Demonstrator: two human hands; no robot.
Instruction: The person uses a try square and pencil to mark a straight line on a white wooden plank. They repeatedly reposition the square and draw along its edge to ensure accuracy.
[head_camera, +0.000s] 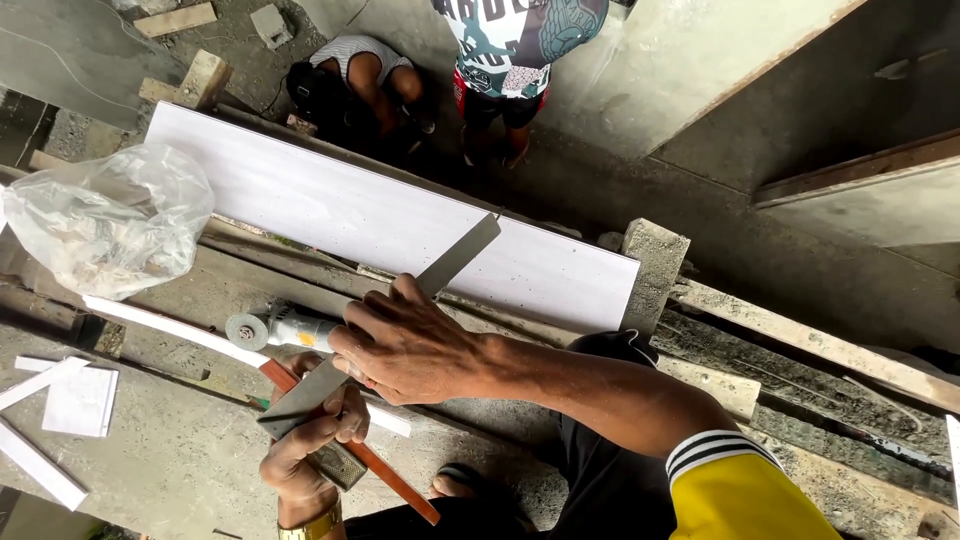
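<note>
Rough concrete floor (170, 460) fills the lower part of the view, dusty and scattered with white tile offcuts (60, 400) at the left edge. Nearest the camera, the left hand (305, 450) — a gold-coloured watch (310, 525) on its wrist — is curled around the lower end of a flat grey metal blade (385, 325), a long straight ruler-like strip that runs diagonally up to the right. Its fingers also rest against a reddish-brown wooden strip (385, 475) lying beneath. A bare foot in a sandal (470, 485) shows just to the right of that strip.

Above it, the right hand (405, 345) lies palm-down across the middle of the blade, fingers closed over it and pressing it flat; the forearm reaches in from a yellow sleeve (735, 490) with black and white stripes. The far end of the blade lies over the edge of a long white tile (330, 215) that stretches from upper left to centre right.

Just left of the right hand sits an angle grinder (275, 328) with its disc facing left, beside a white strip (160, 325). Farther left lies a crumpled clear plastic bag (110, 220). A concrete block (655, 265) stands at the tile's right end. Beyond the tile, one person crouches (355, 85) and another stands (510, 60) — only partly in view.
</note>
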